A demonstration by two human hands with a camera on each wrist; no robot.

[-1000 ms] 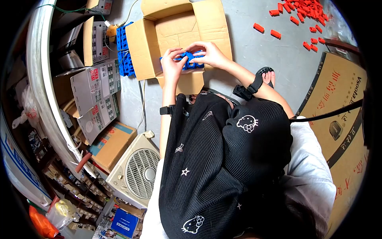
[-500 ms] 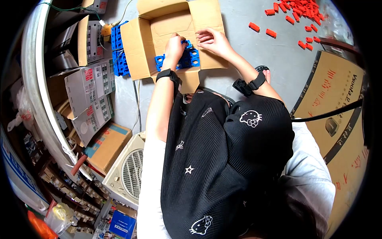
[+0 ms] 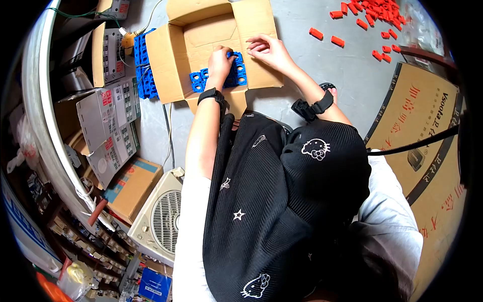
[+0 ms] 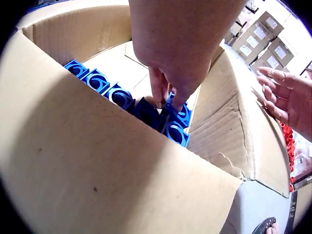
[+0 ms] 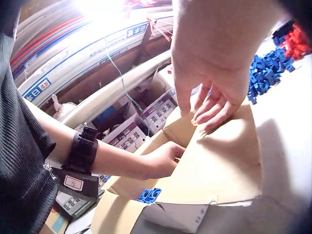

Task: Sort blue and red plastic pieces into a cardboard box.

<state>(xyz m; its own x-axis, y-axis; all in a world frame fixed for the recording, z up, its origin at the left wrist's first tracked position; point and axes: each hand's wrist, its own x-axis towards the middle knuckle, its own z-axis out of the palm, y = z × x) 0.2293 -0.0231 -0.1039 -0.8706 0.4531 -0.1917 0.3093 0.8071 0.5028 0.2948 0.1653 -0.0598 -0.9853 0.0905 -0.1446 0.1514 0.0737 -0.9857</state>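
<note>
Inside an open cardboard box (image 3: 166, 65), blue plastic pieces with round holes (image 3: 196, 86) stand along the near wall. My left hand (image 3: 220, 64) reaches into the box; in the left wrist view the fingers of the left hand (image 4: 175, 73) pinch a blue piece (image 4: 183, 116) at the right end of the row. My right hand (image 3: 270, 53) is over the box's right flap, holding nothing, fingers loosely bent. In the right wrist view the right hand (image 5: 214, 68) is above the flap (image 5: 219, 165), and whether its fingertips touch the cardboard is unclear.
Red plastic pieces (image 3: 371, 10) lie scattered on the floor at the upper right. More blue pieces (image 3: 145, 68) are stacked left of the box. A fan (image 3: 163, 216), shelving and cartons stand left; a large printed carton (image 3: 412, 141) stands right.
Both hands were together over the blue pieces at the box's near side. The left has moved deeper into the box; the right has moved away rightward, over the flap. The head view has shifted slightly.
</note>
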